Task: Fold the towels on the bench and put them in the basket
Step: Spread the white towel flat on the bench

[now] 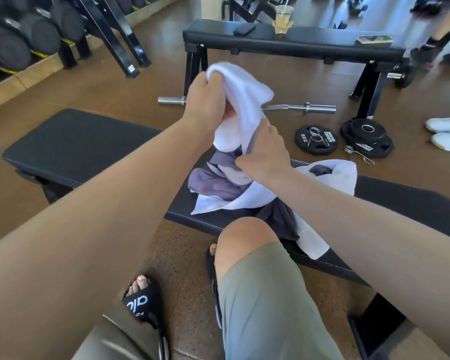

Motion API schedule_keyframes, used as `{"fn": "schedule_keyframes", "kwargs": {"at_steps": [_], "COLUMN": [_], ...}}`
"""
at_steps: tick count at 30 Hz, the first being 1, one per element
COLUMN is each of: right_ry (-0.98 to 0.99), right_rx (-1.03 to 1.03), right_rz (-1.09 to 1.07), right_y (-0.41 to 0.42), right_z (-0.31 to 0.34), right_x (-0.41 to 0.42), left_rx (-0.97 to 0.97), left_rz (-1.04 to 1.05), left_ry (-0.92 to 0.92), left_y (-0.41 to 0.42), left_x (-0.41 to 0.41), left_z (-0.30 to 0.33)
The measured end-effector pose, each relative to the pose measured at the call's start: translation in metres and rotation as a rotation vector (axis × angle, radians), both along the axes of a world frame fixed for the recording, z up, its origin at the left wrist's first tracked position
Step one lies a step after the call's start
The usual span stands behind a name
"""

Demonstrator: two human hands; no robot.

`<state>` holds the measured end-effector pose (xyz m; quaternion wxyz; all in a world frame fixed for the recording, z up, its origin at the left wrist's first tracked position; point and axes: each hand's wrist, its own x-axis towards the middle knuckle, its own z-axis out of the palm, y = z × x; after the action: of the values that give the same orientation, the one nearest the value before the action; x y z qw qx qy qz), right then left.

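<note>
The left hand was raised above the desk, its fingers curled tight round the top edge of a white towel, which hung down from that grip in a loose fold. The right hand was lower and just beside it, pinching the same towel near its lower part, knuckles toward the camera. Between the two hands the cloth sagged toward the pile beneath.

That pile lay on the black padded desk, directly under the hands: a purple towel crumpled at the left of the heap, a second white towel spread to the right with one end trailing over the near edge of the desk, and a dark grey towel partly tucked under it. The person's bare knee in olive shorts stood just in front of the desk edge, and a black slide sandal rested on the brown floor to the left.

Beyond the desk a barbell lay on the floor, partly hidden by the lifted towel. To the right of it were black weight plates, with spring collars on and beside them. A second black bench stood farther back, carrying a plastic cup with a straw, a dark phone and another flat item at its right end. A rack of dumbbells filled the upper left. White shoes showed at the right edge.
</note>
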<state>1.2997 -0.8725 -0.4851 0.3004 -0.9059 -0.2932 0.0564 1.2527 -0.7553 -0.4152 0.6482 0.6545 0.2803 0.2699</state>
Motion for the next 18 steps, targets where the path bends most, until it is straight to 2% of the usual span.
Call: {"fn": "schedule_keyframes", "kwargs": {"at_steps": [6, 10, 11, 12, 13, 15, 18], "right_ry": [-0.068, 0.158, 0.220, 0.254, 0.266, 0.269, 0.226], "right_rx": [-0.073, -0.050, -0.023, -0.011, -0.011, -0.006, 0.066], "right_rz": [-0.102, -0.115, -0.101, -0.093, -0.094, -0.116, -0.124], "right_y": [-0.010, -0.016, -0.017, -0.017, -0.017, -0.015, -0.010], "right_z": [-0.002, -0.012, -0.014, -0.016, -0.018, -0.020, -0.021], "right_x": [0.001, 0.003, 0.003, 0.003, 0.003, 0.002, 0.000], "left_rx": [-0.373, -0.564, -0.588, -0.557, -0.449, -0.028, 0.662], "left_rz": [0.139, 0.085, 0.067, 0.063, 0.061, 0.019, -0.287], "left_ry": [-0.164, -0.307, -0.307, -0.232, -0.091, 0.272, 0.569], "left_y": [0.014, 0.013, 0.011, 0.011, 0.011, 0.015, 0.016], "left_x": [-0.007, -0.024, -0.029, -0.033, -0.036, -0.042, -0.056], "left_z": [0.024, 0.015, 0.010, 0.005, 0.000, -0.013, -0.034]}}
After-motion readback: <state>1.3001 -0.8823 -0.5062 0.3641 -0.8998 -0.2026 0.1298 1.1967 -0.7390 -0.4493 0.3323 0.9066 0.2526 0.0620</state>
